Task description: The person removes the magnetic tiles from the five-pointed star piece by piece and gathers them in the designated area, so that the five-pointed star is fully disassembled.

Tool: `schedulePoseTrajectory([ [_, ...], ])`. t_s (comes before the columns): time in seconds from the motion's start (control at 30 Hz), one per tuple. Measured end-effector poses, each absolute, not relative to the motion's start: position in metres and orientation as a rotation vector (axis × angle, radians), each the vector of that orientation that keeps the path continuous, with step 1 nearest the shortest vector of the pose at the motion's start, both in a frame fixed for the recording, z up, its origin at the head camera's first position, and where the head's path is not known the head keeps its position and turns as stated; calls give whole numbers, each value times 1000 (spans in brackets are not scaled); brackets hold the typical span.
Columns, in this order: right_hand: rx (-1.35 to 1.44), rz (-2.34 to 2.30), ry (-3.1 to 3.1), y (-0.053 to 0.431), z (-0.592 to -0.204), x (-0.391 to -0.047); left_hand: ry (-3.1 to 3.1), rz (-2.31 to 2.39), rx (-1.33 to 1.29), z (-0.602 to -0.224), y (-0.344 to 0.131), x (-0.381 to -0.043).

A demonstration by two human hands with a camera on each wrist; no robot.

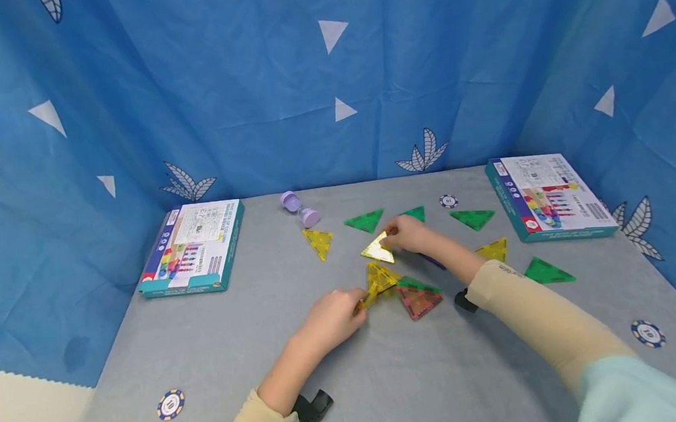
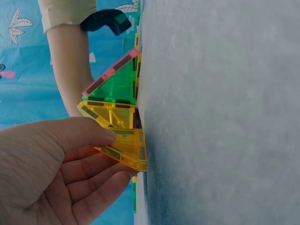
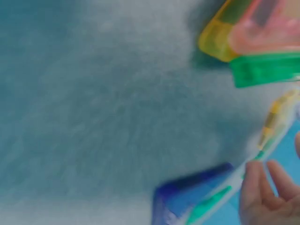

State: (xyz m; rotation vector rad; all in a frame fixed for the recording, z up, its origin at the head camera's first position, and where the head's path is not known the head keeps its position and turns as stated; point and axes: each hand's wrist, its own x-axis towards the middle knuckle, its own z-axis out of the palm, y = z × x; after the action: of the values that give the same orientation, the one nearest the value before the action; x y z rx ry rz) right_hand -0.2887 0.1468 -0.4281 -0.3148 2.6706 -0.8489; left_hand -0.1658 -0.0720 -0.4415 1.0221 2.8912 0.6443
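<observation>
While pinching a yellow magnetic triangle (image 2: 131,149) in the left hand (image 1: 332,315), apparently to steady the joined tiles (image 1: 416,298), grips a second yellow triangle (image 1: 376,250) by one corner with the right hand (image 1: 409,232).

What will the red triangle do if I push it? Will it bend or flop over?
The red triangle probably won't bend, since its edges look straight. It's likely light, because it looks thin from the side. It might tip or shift, as it stands slanted in the left wrist view, seemingly touching the green triangle beside it.
</observation>
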Motion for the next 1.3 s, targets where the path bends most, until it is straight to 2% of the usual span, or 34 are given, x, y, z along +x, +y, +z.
schedulePoseTrajectory([
  [0.13, -382, -788, 2797, 153, -410, -258, 2890, 647, 1014, -442, -74, -164],
  [0.27, -431, -732, 2877, 162, -394, -206, 2877, 646, 995, -441, -73, -164],
  [0.43, -504, -566, 2978, 160, -397, -159, 2903, 615, 965, -437, -72, -165],
  [0.67, -642, -365, 3103, 145, -414, -154, 2897, 671, 943, -439, -74, -166],
  [0.83, -632, -333, 3082, 143, -414, -153, 2761, 977, 862, -442, -91, -171],
  [0.93, -640, -325, 3084, 145, -413, -153, 2597, 1319, 639, -443, -112, -183],
  [1.17, -731, -319, 3123, 151, -415, -150, 1884, 2253, -287, -453, -164, -223],
  [1.3, -754, -324, 3128, 152, -415, -149, 1616, 2443, -544, -458, -177, -242],
])
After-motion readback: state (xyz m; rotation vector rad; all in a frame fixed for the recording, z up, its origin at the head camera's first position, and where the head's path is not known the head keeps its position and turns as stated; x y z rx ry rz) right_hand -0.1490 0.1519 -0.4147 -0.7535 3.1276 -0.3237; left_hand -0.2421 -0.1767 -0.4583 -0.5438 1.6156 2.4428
